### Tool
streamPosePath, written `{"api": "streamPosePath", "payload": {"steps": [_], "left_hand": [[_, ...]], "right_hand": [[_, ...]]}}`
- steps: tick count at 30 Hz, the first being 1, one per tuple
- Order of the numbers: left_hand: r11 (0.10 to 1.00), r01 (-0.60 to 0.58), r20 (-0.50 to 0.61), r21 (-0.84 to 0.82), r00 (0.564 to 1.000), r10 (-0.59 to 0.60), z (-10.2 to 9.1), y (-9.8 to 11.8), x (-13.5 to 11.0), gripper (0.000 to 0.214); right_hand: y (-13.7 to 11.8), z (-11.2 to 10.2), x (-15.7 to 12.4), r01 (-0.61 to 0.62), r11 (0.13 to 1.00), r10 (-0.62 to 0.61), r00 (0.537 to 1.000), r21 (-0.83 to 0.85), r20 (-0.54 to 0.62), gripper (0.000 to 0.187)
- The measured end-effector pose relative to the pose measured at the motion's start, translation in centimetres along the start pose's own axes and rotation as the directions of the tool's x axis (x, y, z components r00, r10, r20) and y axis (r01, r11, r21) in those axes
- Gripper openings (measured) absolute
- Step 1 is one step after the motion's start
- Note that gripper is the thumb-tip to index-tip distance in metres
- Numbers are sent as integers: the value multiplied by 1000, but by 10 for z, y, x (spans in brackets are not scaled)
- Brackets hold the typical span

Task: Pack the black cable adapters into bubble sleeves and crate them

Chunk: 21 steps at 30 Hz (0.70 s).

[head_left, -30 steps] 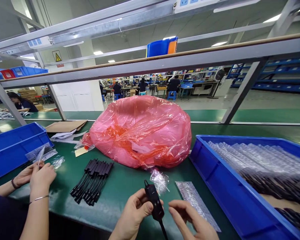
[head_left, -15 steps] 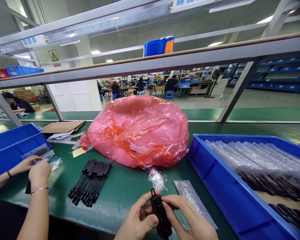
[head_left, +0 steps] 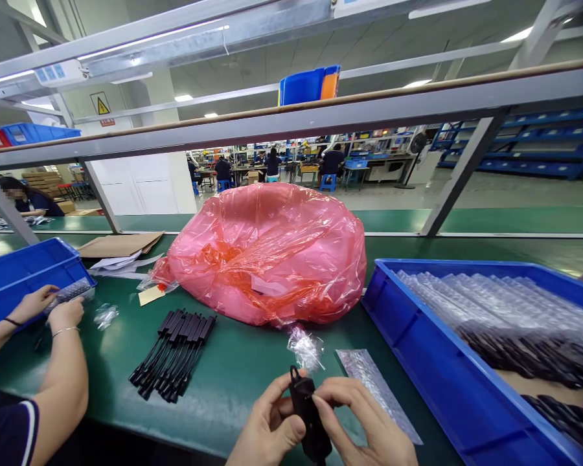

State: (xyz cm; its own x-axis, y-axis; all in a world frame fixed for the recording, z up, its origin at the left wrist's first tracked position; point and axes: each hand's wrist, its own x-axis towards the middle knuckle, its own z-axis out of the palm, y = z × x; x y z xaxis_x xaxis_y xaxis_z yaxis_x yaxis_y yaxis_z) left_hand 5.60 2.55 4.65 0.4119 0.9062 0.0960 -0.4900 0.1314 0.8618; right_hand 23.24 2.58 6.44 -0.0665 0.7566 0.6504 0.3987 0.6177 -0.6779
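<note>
Close to me, a slim black electronic module with a small loop on its top end stands tilted between my hands. My left hand grips it from the left, thumb across its front. The thumb and fingertips of my right hand pinch its right edge. The lower end runs out of the picture. Just beyond my right hand lies a flat bubble-wrap sleeve. Crumpled clear film lies on the green table ahead of the module.
A large pink plastic bag fills the middle. Several black cabled modules lie in a row to its left. On the right, a blue bin holds bubble-wrapped pieces. A co-worker's hands handle bubble wrap beside another blue bin.
My hands keep the module nearly in place, my right fingertips shifting slightly on it. The co-worker's hands have moved a bit left and up with the bubble wrap.
</note>
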Motion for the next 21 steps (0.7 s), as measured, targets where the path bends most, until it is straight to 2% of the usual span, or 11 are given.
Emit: {"api": "streamPosePath", "payload": {"steps": [2, 5, 9, 12, 14, 16, 17, 19, 21], "left_hand": [[1000, 20, -70, -15, 997, -21, -3, 0, -1, 71], [998, 20, -180, -51, 983, -29, -6, 2, -3, 69], [996, 14, -237, -86, 971, -35, -8, 1, -2, 66], [995, 1, -272, -97, 962, -28, -13, 0, 4, 62], [995, -27, -321, -97, 947, -6, -17, 0, 9, 57], [994, -64, -384, -86, 923, 26, -19, 1, 15, 51], [994, -80, -410, -67, 911, 46, -18, 2, 18, 49], [996, -93, -430, 1, 899, 85, -12, 2, 25, 45], [991, -77, -390, 113, 913, 116, -6, 3, 36, 42]], "right_hand": [[11, -2, 9, -116, 993, 115, 993, 19, 5, 24], [46, -1, 30, -306, 950, 310, 948, -66, 71, 31], [108, 17, 56, -317, 926, 359, 908, -204, 216, 20], [132, 32, 63, -304, 914, 367, 902, -267, 229, 12], [127, 34, 62, -301, 917, 364, 900, -263, 239, 8], [109, 30, 58, -299, 931, 353, 884, -209, 305, 15], [97, 27, 54, -297, 939, 340, 868, -172, 362, 22], [73, 21, 44, -326, 944, 303, 805, -47, 509, 29], [58, 18, 30, -396, 915, 281, 764, 78, 581, 31]]}}
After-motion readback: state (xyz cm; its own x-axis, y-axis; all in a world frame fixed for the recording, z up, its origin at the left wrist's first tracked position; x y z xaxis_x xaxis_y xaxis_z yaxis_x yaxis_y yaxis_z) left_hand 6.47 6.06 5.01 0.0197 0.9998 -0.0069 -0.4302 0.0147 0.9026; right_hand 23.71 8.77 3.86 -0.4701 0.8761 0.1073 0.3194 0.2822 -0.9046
